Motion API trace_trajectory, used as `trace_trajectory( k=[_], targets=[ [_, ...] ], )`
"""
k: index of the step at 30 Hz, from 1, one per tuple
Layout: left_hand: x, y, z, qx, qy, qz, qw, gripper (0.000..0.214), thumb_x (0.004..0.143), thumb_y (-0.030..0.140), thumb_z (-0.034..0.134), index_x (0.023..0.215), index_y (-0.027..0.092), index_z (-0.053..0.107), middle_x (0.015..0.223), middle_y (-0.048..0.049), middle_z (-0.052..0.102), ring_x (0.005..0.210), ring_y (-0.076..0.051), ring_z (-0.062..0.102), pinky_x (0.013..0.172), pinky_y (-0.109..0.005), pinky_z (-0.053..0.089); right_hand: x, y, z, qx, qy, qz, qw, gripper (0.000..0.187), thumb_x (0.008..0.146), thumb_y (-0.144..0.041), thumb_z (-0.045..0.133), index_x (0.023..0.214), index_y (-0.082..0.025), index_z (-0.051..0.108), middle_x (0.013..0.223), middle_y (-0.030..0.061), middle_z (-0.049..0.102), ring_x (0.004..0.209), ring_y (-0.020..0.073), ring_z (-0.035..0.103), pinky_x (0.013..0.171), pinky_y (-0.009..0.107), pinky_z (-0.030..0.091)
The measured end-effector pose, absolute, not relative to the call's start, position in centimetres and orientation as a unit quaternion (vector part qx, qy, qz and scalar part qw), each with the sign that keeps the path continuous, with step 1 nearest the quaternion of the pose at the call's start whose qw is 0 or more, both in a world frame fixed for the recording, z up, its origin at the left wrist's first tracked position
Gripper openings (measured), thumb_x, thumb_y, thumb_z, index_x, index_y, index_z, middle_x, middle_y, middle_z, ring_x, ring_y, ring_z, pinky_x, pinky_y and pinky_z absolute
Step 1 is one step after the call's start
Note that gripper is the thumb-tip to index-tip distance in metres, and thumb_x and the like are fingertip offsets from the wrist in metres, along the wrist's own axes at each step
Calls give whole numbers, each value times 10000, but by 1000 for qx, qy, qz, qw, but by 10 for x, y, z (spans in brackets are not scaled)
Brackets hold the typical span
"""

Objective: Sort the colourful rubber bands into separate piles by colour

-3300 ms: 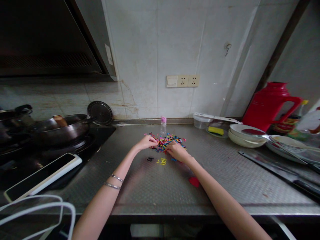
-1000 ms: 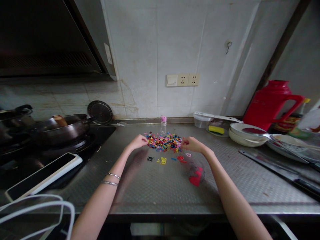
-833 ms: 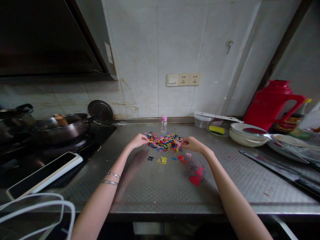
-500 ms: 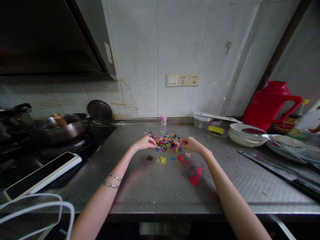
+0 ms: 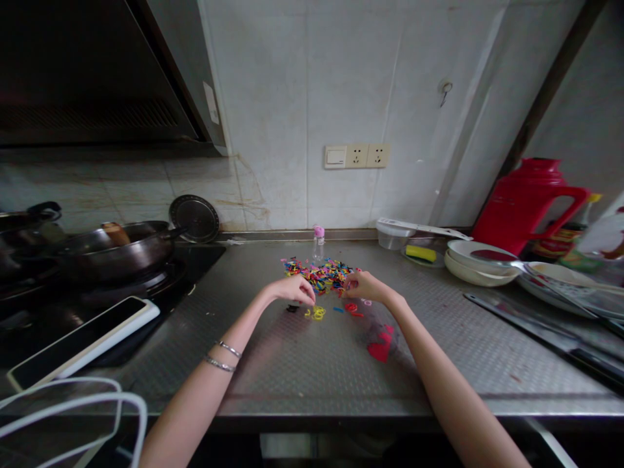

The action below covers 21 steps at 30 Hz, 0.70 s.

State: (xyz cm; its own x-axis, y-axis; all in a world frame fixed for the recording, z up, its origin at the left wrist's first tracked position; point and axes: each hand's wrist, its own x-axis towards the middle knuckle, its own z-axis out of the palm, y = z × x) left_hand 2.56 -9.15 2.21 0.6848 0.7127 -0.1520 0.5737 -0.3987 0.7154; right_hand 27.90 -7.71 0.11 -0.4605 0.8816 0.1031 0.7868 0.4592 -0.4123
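Left hand point(image 5: 292, 289): shifts from the left edge of the pile point(image 5: 324, 279) to its near side, by the curled yellow bands point(image 5: 318, 313); fingertips bunch, though whether the grip clamps anything cannot be told. Right hand point(image 5: 369, 286): at the pile's right edge, fingers bent, grip state likewise indiscernible. Pile: thin, multicoloured loops, loosely heaped on a dimpled metal tabletop point(image 5: 302, 374). Near side of the pile: black bands point(image 5: 292, 308), blue band point(image 5: 338, 310), looped red bands point(image 5: 351, 307). Behind the pile: clear, upright bottle point(image 5: 318, 249), pink-topped.
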Motion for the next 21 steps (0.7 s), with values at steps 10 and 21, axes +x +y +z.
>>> trace_trajectory(
  k=[10,21],
  targets=[
    [18,-81,20,801,430,193,369,262,659,331,610,772,108,687,592,-20,597,519,-84,450,509,-201,328,280,-74,-2,-518,-828,132,167,170,685,-196,524,741,-176,683,740,29,669,690,128,578,636,186,392],
    [17,-76,17,784,460,243,338,262,676,320,580,764,95,680,600,-25,604,535,-90,462,533,-208,351,281,-79,6,-530,-806,101,244,194,709,-238,512,765,-160,680,744,50,670,689,141,579,630,194,393]
  ],
)
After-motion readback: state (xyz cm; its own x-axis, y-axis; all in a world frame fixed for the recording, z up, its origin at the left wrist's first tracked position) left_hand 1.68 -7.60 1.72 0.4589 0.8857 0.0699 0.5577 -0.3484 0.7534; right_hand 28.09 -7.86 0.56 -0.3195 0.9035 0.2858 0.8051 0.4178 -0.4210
